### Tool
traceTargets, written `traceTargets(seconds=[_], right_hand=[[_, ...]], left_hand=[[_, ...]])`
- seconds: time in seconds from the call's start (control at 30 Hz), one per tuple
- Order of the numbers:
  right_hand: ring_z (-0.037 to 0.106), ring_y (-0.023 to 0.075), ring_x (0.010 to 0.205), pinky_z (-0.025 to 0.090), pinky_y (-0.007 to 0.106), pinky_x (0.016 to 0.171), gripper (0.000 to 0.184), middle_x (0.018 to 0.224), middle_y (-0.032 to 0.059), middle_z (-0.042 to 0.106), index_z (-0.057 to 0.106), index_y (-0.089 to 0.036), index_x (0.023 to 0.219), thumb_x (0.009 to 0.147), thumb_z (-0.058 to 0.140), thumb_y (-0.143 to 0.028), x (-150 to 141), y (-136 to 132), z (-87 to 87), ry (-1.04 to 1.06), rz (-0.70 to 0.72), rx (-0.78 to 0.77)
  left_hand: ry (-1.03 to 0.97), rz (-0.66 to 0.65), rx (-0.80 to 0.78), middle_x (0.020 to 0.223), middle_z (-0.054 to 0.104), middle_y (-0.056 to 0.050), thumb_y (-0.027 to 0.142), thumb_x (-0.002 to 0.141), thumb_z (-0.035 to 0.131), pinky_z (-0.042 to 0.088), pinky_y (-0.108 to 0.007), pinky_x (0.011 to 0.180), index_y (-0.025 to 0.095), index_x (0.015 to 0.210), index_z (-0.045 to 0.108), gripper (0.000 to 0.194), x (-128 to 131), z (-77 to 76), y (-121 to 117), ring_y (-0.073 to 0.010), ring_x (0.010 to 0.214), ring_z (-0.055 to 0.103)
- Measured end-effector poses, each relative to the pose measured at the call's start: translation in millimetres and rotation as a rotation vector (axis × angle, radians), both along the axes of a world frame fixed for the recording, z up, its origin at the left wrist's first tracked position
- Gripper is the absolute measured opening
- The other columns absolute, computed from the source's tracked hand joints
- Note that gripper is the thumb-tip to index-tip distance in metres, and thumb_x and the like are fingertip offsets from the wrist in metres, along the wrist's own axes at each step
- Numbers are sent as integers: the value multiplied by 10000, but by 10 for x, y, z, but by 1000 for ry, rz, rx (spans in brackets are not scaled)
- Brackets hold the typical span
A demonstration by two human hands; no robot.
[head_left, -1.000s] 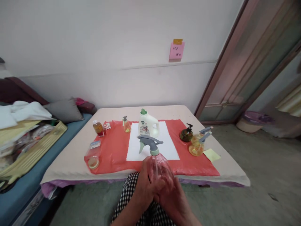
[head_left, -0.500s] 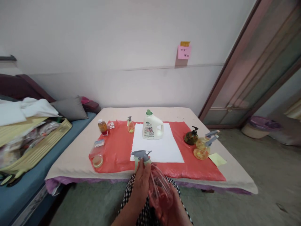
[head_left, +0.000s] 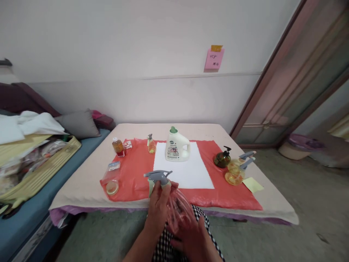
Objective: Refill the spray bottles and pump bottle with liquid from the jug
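In my left hand (head_left: 158, 203) is a spray bottle with a grey trigger head (head_left: 158, 176), held near its neck. Its nozzle points left, above the front edge of the table. A crumpled, see-through red plastic bag (head_left: 180, 211) hangs beside and below the bottle, touching both hands; how much of the bottle it covers is hidden. My right hand (head_left: 191, 234) is at the bag's lower part, somewhat blurred, with thumb and fingers apart. Behind the hands, a large pale jug with a green cap (head_left: 177, 147) stands on a white sheet (head_left: 196, 174).
Red sheeting (head_left: 136, 174) covers the table (head_left: 79, 182). On the left are an amber bottle (head_left: 119, 148), a clear container (head_left: 113, 180) and a small sprayer (head_left: 151, 145). On the right stand a dark pump bottle (head_left: 222, 159), yellow spray bottles (head_left: 234, 176) and a yellow note (head_left: 253, 185).
My left hand has brought the spray bottle slightly left and up. My right hand has shifted left along the bag, and its fingers have spread. The things on the table stay put.
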State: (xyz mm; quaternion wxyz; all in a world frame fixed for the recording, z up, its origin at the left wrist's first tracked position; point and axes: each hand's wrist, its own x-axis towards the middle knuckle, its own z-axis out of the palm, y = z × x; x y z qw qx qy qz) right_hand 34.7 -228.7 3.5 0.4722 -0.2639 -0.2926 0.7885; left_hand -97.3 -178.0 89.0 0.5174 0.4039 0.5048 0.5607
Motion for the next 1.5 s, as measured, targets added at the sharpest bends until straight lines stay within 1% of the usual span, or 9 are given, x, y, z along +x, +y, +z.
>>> traceTargets(seconds=[0.13, 0.23, 0.37, 0.53, 0.93, 1.03, 1.2, 1.33, 1.5], right_hand=[[738, 186, 904, 521, 252, 674, 742, 1209, 40, 725, 633, -364, 1268, 754, 478, -877, 48, -30, 129, 278, 270, -289], [717, 177, 989, 531, 259, 730, 642, 1331, 40, 667, 571, -377, 1341, 792, 642, -702, 17, -1, 256, 328, 136, -239], [496, 279, 1371, 436, 446, 1080, 696, 1504, 69, 523, 586, -341, 1303, 668, 845, -461, -3, 84, 368, 191, -168, -76], [588, 322, 1256, 405, 528, 1104, 817, 1346, 69, 636, 576, -357, 1212, 493, 960, -417, 91, 189, 353, -35, -389, 55], [549, 323, 1318, 390, 562, 1123, 846, 1409, 80, 588, 492, -374, 1318, 594, 927, -335, 33, 452, 196, -62, -457, 306], [544, 295, 1322, 423, 523, 1090, 842, 1465, 55, 549, 451, -404, 1369, 648, 876, -494, 82, 505, 254, 74, -351, 141], [700, 285, 1059, 561, 411, 813, 808, 1209, 97, 705, 559, -254, 1340, 783, 508, -837, 248, 546, 372, 288, 184, -201], [703, 233, 1056, 551, 314, 752, 614, 1286, 79, 680, 581, -282, 1305, 786, 728, -576, 226, 566, 359, 278, 64, -185], [573, 325, 1293, 403, 532, 1086, 680, 1380, 90, 633, 614, -316, 1217, 592, 880, -285, 267, 626, 259, 247, -185, -59]], left_hand=[[-66, -40, 10, 1069, 730, -99, 550, 869, 639, 484, -395, 1013, 186, 970, 713, 385, 4, 6, 21, -247, 1045, 678], [-109, -16, 20, 1072, 733, -101, 552, 860, 649, 484, -411, 1026, 183, 973, 701, 390, 16, -17, 45, -246, 1049, 682], [-190, 44, 14, 1123, 731, -103, 544, 852, 665, 482, -408, 1039, 180, 1016, 683, 399, 54, -35, 79, -240, 1091, 681], [-215, 146, 22, 1143, 728, -102, 558, 860, 650, 492, -409, 1030, 186, 1073, 680, 430, 132, 3, 131, -232, 1106, 678], [-228, 239, -1, 1103, 729, -81, 564, 887, 620, 513, -367, 986, 183, 1045, 686, 418, 219, 138, 347, -212, 1081, 680], [-244, 239, 26, 1073, 731, -72, 544, 871, 649, 527, -344, 942, 181, 1031, 676, 398, 181, 136, 441, -199, 1027, 691], [-310, 71, 28, 1013, 742, -63, 477, 816, 738, 528, -328, 908, 179, 1015, 672, 364, 135, 91, 522, -198, 984, 697], [-277, 87, 44, 1039, 741, -88, 476, 816, 732, 525, -372, 935, 174, 1011, 689, 361, 137, 62, 524, -222, 979, 698], [-260, 317, 136, 1115, 707, -119, 528, 871, 652, 522, -396, 952, 189, 1004, 665, 365, -10, 176, 702, -241, 1034, 672]])
